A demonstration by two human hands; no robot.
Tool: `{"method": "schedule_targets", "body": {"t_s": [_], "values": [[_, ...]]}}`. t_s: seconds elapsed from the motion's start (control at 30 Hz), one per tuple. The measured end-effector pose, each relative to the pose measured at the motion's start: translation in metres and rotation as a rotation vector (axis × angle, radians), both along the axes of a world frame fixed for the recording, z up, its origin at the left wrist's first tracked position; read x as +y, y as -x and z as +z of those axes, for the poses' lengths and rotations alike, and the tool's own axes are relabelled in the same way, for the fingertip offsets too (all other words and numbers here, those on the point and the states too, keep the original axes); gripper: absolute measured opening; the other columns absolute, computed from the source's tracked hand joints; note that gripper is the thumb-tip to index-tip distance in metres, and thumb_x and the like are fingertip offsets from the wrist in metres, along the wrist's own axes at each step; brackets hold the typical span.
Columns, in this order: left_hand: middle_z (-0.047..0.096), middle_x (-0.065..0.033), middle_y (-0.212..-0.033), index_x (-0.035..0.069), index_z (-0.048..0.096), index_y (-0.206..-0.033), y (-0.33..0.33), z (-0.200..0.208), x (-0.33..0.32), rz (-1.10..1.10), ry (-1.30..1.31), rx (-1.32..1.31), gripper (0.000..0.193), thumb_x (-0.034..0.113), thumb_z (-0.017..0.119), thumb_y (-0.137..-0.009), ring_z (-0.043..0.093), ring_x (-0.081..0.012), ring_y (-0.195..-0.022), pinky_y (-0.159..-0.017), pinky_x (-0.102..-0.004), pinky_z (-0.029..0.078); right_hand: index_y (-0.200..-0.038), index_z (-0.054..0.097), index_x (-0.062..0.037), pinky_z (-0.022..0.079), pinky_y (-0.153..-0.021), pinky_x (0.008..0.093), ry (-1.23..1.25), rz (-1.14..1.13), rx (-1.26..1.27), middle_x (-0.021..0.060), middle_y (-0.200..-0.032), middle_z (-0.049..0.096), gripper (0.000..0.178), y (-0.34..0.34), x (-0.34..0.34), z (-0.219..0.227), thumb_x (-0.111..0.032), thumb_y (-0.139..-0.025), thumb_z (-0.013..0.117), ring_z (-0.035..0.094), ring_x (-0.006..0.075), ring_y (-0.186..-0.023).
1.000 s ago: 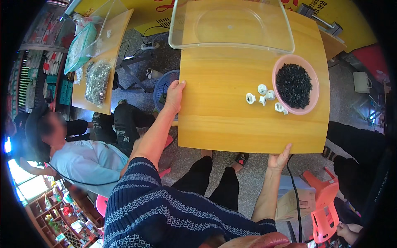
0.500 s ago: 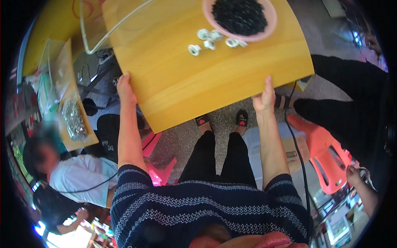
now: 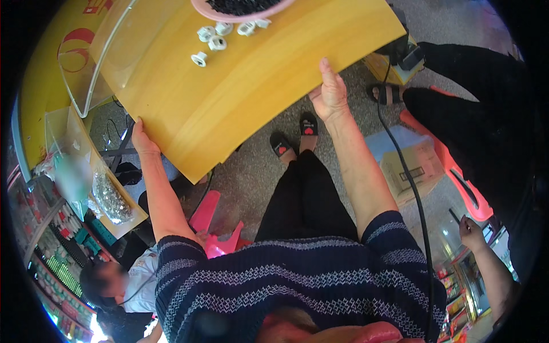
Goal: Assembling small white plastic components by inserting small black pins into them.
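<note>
A yellow wood-grain table (image 3: 240, 86) sits tilted across the upper middle. My left hand (image 3: 143, 137) grips its left edge close to the near corner, the thumb on top. My right hand (image 3: 329, 91) is on the near edge towards the right, thumb up on the surface and fingers mostly hidden under the board. On the tabletop stands a pink bowl (image 3: 243, 18), cut off by the upper edge of the view, full of small black pieces (image 3: 243, 6). Several small white plastic fittings (image 3: 217, 43) lie beside it, out of reach of both hands.
A clear bent panel (image 3: 106, 63) adjoins the table's left. A bag of shiny small parts (image 3: 111, 200) lies on a yellow board. Below are a pink stool (image 3: 209, 223), a cardboard box (image 3: 409, 171) and a black cable (image 3: 416, 206). People are at left and right, beside an orange chair (image 3: 466, 191).
The table, bowl and fittings have shifted left and up in view, and the table looks more turned. Both hands stay on its edges. The person at right now shows a hand holding a dark thin thing.
</note>
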State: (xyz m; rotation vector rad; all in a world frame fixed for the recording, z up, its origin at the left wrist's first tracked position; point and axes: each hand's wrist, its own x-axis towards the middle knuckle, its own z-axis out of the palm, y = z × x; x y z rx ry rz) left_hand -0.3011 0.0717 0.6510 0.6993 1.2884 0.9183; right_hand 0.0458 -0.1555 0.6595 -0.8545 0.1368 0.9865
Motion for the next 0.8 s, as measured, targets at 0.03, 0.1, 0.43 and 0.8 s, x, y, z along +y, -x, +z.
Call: {"method": "schedule_targets", "body": {"t_s": [0.03,0.1,0.43,0.8], "values": [[0.052,-0.0097,-0.104,0.000,0.048,-0.104,-0.002,0.002,-0.001,0.021,0.024,0.028,0.030,0.019,0.037,-0.085,0.050,-0.0227,-0.095,-0.083,-0.0341,0.038,-0.109,0.045,-0.0056,0.040,-0.083,0.0320,0.020,0.109,-0.012,0.0065,-0.107,0.051,0.043,0.004,-0.017,-0.004,-0.033,-0.078,0.056,0.049,0.0178,-0.099],[0.052,-0.0094,-0.105,0.000,0.047,-0.106,0.007,0.003,0.005,0.020,0.022,0.050,0.031,0.020,0.037,-0.085,0.049,-0.0230,-0.096,-0.084,-0.0345,0.038,-0.110,0.044,-0.0013,0.038,-0.086,0.0324,0.232,0.254,-0.185,0.0120,-0.110,0.049,0.044,0.018,-0.068,-0.010,-0.032,-0.080,0.054,0.047,0.0228,-0.103],[0.051,-0.0102,-0.107,0.000,0.046,-0.108,0.002,0.008,0.001,0.012,-0.024,0.214,0.035,0.025,0.037,-0.085,0.049,-0.0239,-0.097,-0.084,-0.0350,0.038,-0.095,0.052,-0.0006,0.041,-0.076,0.0402,1.311,1.349,-0.875,0.0217,-0.090,0.054,0.031,0.059,-0.415,-0.048,-0.019,-0.070,0.055,0.052,0.0352,-0.087],[0.048,-0.0104,-0.111,-0.001,0.044,-0.110,-0.004,0.000,0.002,-0.077,-0.060,0.227,0.036,0.025,0.035,-0.087,0.047,-0.0228,-0.099,-0.086,-0.0338,0.037,-0.104,0.050,0.0016,0.041,-0.083,0.0368,1.294,1.600,-0.448,0.0236,-0.101,0.052,0.044,0.173,-0.446,-0.060,-0.024,-0.069,0.055,0.050,0.0341,-0.097]]}}
